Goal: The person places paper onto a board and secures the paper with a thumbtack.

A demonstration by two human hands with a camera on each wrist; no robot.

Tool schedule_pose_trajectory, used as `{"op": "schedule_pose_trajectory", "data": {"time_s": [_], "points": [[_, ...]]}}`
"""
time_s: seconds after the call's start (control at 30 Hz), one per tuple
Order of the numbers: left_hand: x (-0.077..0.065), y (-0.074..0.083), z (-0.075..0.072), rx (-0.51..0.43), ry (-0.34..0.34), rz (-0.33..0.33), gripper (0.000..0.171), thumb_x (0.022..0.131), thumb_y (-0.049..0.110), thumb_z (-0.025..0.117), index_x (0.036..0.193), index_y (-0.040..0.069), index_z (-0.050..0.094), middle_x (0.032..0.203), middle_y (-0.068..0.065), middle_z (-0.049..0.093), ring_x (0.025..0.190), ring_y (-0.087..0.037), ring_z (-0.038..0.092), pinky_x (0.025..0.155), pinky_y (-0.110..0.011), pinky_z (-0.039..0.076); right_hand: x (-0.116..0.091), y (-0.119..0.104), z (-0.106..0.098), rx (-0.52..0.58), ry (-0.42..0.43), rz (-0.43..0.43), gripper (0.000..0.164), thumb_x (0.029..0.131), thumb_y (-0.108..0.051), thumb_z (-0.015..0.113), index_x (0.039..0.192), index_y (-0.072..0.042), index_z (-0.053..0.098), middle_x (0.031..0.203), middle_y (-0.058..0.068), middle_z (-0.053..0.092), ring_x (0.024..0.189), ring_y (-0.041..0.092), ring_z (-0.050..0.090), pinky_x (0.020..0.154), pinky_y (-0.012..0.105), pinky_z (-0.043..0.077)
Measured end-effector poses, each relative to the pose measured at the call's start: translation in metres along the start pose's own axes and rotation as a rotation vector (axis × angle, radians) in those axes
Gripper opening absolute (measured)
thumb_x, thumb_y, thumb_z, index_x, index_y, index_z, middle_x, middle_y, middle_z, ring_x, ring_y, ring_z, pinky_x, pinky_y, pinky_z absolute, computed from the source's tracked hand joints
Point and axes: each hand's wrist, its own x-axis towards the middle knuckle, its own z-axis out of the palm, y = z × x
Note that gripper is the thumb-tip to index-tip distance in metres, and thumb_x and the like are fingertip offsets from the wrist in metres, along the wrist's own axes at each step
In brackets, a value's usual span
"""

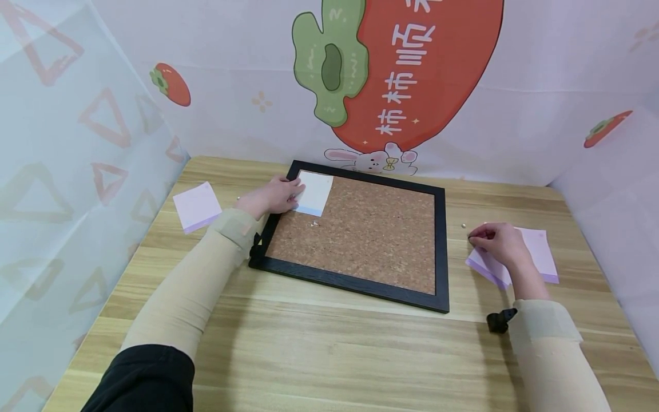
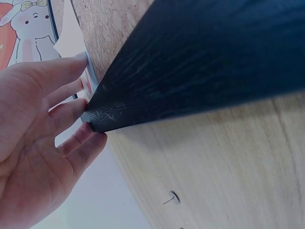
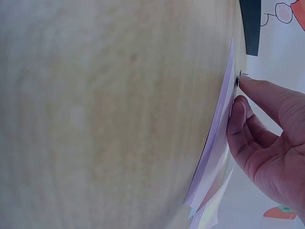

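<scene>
A white note with a blue lower edge lies in the upper left corner of a black-framed corkboard. My left hand rests at the note's left side with extended fingers, which also touch the corner of the black frame in the left wrist view. On the right of the table, my right hand pinches a small dark thumbtack at its fingertips, low over the tabletop. Beneath that hand lies a lilac note.
Another lilac note overlaps it on the right, and one more lilac note lies left of the board. A metal thumbtack lies near the left hand, another small tack near the right. Small pale bits sit on the cork.
</scene>
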Motion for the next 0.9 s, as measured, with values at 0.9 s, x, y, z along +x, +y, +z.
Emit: {"op": "schedule_pose_trajectory", "data": {"time_s": [0.9], "points": [[-0.0023,0.0018,0.0000,-0.011,0.000,-0.006,0.057,0.104,0.018,0.049,0.155,0.001,0.030,0.164,-0.022,0.022,0.149,-0.049,0.022,0.125,-0.054,0.018,0.0001,-0.0024,0.0022,0.002,0.003,0.019,0.021,0.092,-0.017,0.071,0.105,0.000,0.075,0.097,0.020,0.071,0.081,0.023,0.056,0.066,0.026,0.044]]}}
